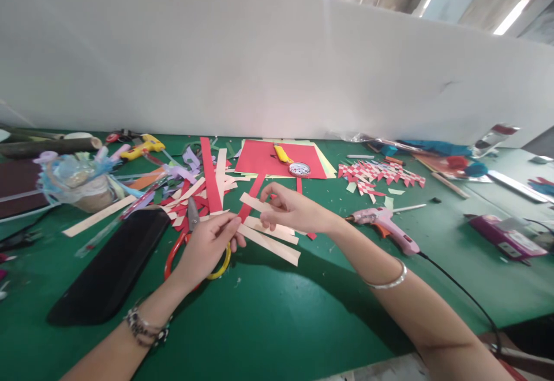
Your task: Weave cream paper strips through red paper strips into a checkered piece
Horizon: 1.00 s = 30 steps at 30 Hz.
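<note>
Green felt covers the surface (277,317), which runs up to a white wall along its far edge. Near the middle, both hands are raised just above the felt, meeting over a small bundle of crossed paper strips. The left hand (208,245) has its grip closed on the lower end of a red strip (249,199), pinching it so the piece stays taut. The right hand (294,210) has its grip closed on a cream strip (253,202) that crosses the red one, fingertips placed where the two overlap. More cream strips (272,242) fan out beneath toward the near edge. Scissors (190,236) with red and yellow handles lie under the left hand, close by. A pink glue gun (387,225) rests just right of the right wrist, its cord trailing toward the near right corner. Toward the far edge sit a red sheet (264,159) and a woven red-and-white piece (381,173).
</note>
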Each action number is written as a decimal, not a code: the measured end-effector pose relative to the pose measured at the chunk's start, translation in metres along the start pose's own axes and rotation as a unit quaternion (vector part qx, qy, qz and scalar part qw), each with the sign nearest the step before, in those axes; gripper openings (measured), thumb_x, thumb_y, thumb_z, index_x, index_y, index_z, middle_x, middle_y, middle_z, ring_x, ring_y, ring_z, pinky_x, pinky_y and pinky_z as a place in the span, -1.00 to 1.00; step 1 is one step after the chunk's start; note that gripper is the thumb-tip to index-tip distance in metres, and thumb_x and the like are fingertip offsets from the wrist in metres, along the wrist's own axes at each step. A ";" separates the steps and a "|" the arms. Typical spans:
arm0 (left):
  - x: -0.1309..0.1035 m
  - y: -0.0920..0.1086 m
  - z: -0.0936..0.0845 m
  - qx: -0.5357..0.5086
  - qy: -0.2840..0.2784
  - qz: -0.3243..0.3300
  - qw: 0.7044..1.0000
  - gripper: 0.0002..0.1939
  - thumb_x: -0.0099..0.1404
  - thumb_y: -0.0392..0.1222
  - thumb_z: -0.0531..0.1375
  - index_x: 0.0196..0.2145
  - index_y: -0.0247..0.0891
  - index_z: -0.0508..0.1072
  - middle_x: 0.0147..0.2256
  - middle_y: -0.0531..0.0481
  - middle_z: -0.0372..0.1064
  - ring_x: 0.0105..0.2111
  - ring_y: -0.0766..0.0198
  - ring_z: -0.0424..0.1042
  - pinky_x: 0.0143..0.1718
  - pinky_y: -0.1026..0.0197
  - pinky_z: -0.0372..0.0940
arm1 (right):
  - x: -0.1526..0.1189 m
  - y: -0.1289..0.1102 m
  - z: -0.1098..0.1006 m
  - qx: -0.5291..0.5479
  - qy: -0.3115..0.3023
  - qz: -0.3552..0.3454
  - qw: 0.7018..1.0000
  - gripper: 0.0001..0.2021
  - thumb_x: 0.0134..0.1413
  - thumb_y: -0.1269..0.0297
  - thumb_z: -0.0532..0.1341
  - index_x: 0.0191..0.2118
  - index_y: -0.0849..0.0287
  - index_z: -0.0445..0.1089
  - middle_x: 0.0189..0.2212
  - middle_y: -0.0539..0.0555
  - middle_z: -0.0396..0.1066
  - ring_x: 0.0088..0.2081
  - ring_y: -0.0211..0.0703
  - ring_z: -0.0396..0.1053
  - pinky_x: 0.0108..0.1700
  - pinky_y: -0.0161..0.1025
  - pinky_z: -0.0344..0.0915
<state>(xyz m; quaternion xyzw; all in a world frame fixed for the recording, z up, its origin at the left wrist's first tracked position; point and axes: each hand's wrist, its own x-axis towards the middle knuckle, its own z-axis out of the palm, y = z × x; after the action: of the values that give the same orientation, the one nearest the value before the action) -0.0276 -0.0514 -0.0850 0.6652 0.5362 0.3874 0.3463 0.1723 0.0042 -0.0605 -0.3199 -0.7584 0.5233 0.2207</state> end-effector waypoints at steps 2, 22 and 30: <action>0.000 0.001 0.000 0.001 0.000 0.001 1.000 -0.65 0.26 0.03 0.02 -0.53 -0.24 0.33 -0.63 0.04 0.41 -0.66 0.35 0.31 -0.58 0.33 0.23 | 0.001 0.000 0.003 0.014 0.015 0.012 1.000 -0.74 0.15 0.29 0.13 -0.08 0.15 0.06 -0.50 -0.07 0.36 -0.52 -0.31 0.35 -0.44 -0.32 0.26; -0.001 0.007 0.001 0.011 0.010 -0.007 1.000 -0.65 0.25 0.03 0.02 -0.56 -0.22 0.33 -0.67 0.08 0.37 -0.67 0.34 0.29 -0.58 0.33 0.23 | 0.003 -0.003 0.019 -0.091 0.150 -0.030 0.984 -0.65 0.22 0.11 0.04 -0.54 0.18 0.19 -0.66 -0.11 0.13 -0.60 -0.39 0.00 -0.52 -0.36 -0.04; -0.002 0.009 0.002 -0.022 0.021 -0.019 0.999 -0.68 0.23 0.01 0.04 -0.56 -0.22 0.32 -0.66 0.07 0.36 -0.67 0.35 0.29 -0.57 0.33 0.23 | 0.003 -0.002 0.023 -0.101 0.168 -0.046 0.980 -0.67 0.20 0.12 0.06 -0.52 0.19 0.24 -0.66 -0.10 0.14 -0.59 -0.38 0.00 -0.50 -0.34 -0.03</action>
<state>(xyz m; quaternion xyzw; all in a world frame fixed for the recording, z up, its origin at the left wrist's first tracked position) -0.0220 -0.0547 -0.0787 0.6390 0.5470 0.4061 0.3571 0.1546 -0.0090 -0.0662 -0.3888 -0.7733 0.3724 0.3350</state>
